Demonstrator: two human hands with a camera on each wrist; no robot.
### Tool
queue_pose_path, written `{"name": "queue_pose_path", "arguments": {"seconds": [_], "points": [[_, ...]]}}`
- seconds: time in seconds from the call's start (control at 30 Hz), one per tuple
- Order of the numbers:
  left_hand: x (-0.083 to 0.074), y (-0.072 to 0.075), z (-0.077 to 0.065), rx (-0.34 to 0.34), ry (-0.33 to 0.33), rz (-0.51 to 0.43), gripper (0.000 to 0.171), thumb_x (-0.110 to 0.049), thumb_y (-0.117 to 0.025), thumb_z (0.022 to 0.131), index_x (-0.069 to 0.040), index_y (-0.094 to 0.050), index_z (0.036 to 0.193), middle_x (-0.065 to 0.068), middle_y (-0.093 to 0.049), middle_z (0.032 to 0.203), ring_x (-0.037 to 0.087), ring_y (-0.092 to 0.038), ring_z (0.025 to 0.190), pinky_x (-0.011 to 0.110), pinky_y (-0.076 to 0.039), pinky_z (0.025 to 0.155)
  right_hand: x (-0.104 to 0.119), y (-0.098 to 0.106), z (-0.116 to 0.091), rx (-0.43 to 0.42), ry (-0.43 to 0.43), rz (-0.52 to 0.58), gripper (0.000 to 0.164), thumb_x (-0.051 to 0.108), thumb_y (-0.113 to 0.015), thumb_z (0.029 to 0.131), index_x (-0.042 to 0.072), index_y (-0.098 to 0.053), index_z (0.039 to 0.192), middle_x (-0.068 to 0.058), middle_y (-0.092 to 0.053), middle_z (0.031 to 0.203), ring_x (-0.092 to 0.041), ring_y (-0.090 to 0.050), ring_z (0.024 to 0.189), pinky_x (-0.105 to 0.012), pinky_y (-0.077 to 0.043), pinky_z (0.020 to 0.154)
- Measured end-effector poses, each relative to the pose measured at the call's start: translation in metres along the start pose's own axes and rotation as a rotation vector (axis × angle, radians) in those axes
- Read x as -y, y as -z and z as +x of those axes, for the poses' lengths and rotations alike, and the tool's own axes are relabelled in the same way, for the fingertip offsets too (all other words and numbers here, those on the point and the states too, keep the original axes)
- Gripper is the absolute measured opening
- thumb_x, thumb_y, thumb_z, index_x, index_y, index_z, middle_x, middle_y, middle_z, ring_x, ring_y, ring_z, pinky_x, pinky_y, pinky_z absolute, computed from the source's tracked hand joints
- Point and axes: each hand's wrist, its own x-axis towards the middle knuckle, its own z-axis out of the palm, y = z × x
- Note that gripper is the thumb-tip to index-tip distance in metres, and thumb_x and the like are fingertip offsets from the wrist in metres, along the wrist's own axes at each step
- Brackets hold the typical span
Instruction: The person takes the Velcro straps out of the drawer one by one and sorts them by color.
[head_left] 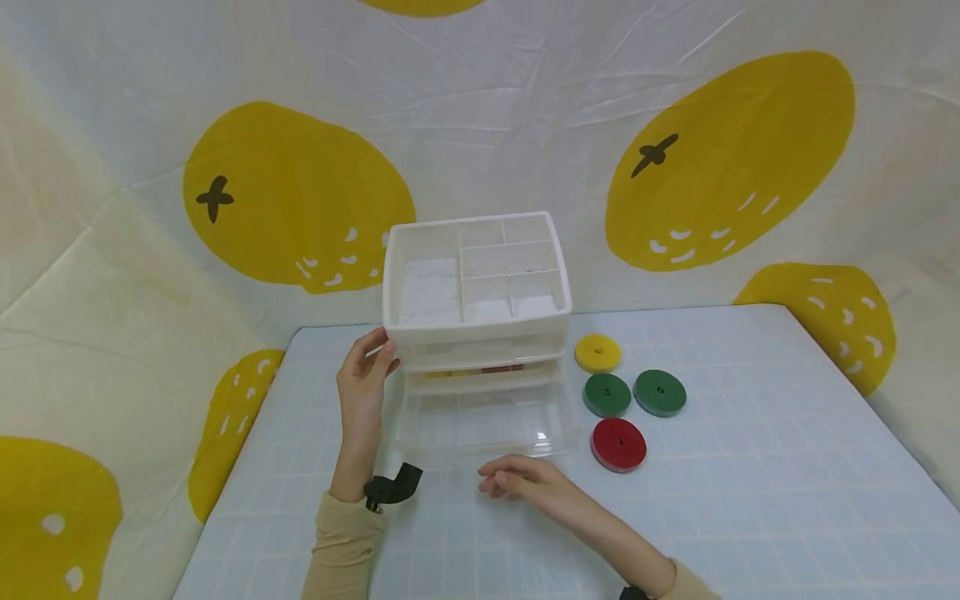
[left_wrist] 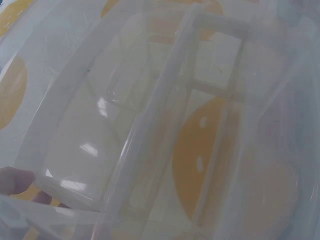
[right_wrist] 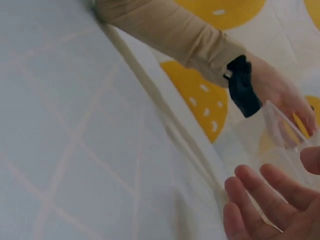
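Note:
A white plastic drawer unit (head_left: 480,331) stands at the back middle of the table, with a divided tray on top. Its clear bottom drawer (head_left: 487,423) is pulled out toward the front. My left hand (head_left: 363,379) touches the unit's front left corner, thumb and fingertips against its side; part of that hand (left_wrist: 17,182) shows at the lower left of the left wrist view. In front of the open drawer hovers my right hand (head_left: 528,482), fingers loosely bent, holding nothing. The right wrist view shows its spread, relaxed fingers (right_wrist: 270,200) near the drawer.
Right of the unit lie flat round discs with small centre holes: a yellow disc (head_left: 597,353), two green discs (head_left: 660,392) and a red disc (head_left: 618,444). Yellow and red items show in the slot above the open drawer. A fruit-patterned cloth (head_left: 517,125) hangs behind.

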Motion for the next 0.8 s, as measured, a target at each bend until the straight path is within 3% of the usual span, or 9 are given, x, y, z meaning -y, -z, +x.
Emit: {"name": "queue_pose_path", "arguments": {"seconds": [0.1,0.3,0.8], "points": [[0.0,0.0,0.0,-0.002,0.001,0.006,0.034,-0.024,-0.066,0.091,-0.008,-0.062,0.121,-0.002,-0.061,0.112,0.024,-0.057,0.101,0.025,-0.056,0.09,-0.001,-0.003,0.004,0.01,-0.008,0.063,0.041,0.031,-0.044,0.102,0.002,-0.056,0.129,-0.02,-0.064,0.122,-0.034,-0.061,0.113,-0.047,-0.05,0.101],[0.001,0.001,0.0,-0.003,-0.006,0.0,0.034,-0.023,-0.067,0.091,-0.008,-0.062,0.121,-0.002,-0.061,0.112,0.022,-0.057,0.099,0.026,-0.056,0.09,-0.003,-0.008,0.009,-0.015,-0.03,0.143,0.047,0.035,-0.041,0.103,0.001,-0.054,0.132,-0.019,-0.063,0.125,-0.035,-0.059,0.117,-0.047,-0.049,0.102],[0.001,0.0,0.001,-0.013,-0.005,0.002,0.034,-0.022,-0.067,0.091,-0.006,-0.062,0.121,-0.002,-0.061,0.111,0.022,-0.057,0.098,0.024,-0.056,0.088,-0.001,-0.007,0.022,-0.068,-0.072,0.217,0.053,0.04,-0.034,0.104,0.002,-0.049,0.137,-0.015,-0.063,0.127,-0.024,-0.061,0.115,-0.033,-0.052,0.098]]}}
